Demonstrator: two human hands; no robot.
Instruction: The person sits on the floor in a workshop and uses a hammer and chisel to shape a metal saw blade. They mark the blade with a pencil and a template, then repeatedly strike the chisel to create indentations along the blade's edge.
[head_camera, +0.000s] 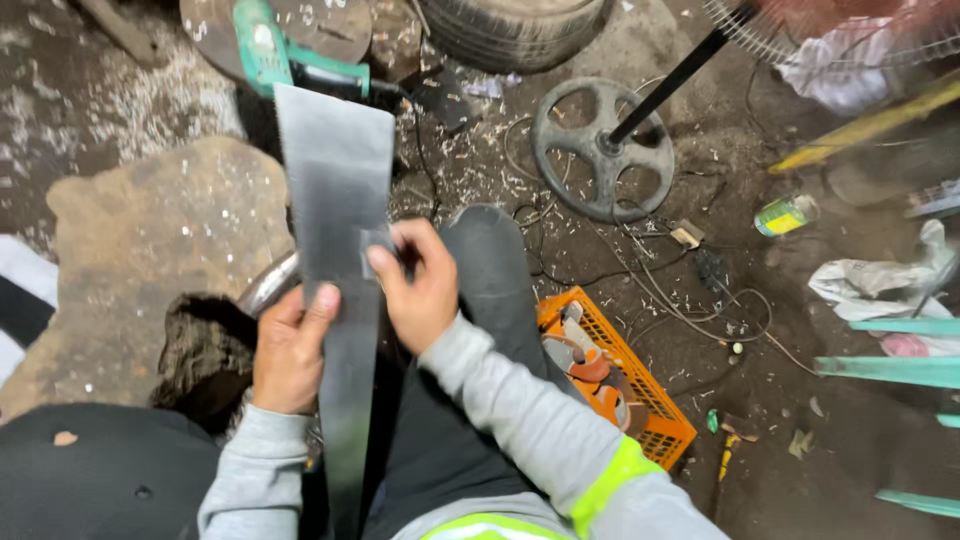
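A long grey metal strip (335, 190) runs from my lap up toward the top of the view, wider at its far end. My left hand (290, 350) grips its left edge, thumb lying on the flat face. My right hand (418, 285) pinches a small grey piece (378, 240) against the strip's right edge. Both sleeves are grey, the right one with a yellow-green band. My knee in dark trousers (490, 260) rises just right of the hands.
A green power tool (270, 50) lies beyond the strip's far end. An orange crate (655, 400) with tools sits at my right. A fan's round base (603, 150), a tyre (515, 30), cables, a can (785, 215) and metal shavings lie on the dirt floor.
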